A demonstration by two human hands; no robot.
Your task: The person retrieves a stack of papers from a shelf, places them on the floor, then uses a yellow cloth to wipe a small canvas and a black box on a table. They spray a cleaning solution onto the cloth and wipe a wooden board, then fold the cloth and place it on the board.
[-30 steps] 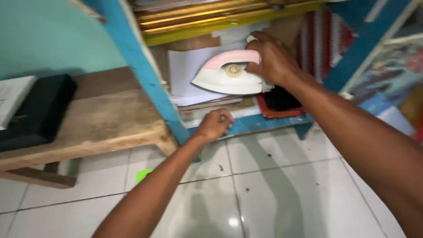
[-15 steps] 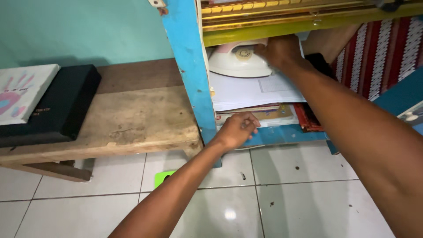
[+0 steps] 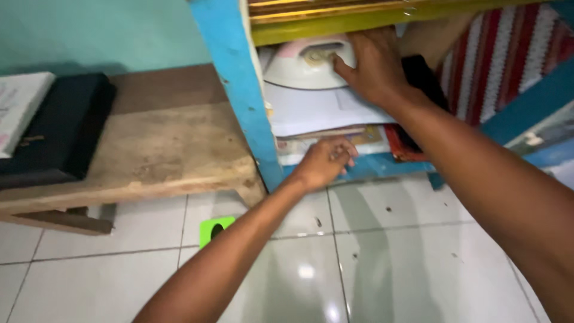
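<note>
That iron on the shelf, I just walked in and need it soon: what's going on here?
A person is crouched at a blue shelf unit. Their right hand rests on the back of a pink and white iron, which sits on a stack of white papers under the yellow shelf board. Their left hand is curled against the shelf's lower edge by some flat books. A wooden bench stands alongside.

White clothes iron (image 3: pixel 299 66) with pink handle and round dial, lay flat atop stacked white papers (image 3: pixel 311 113) on the shelf, nose pointing away from the right-hand fingers (image 3: pixel 344 66), dial just beside their tips, well above the left-hand fingers (image 3: pixel 341 152).
</note>
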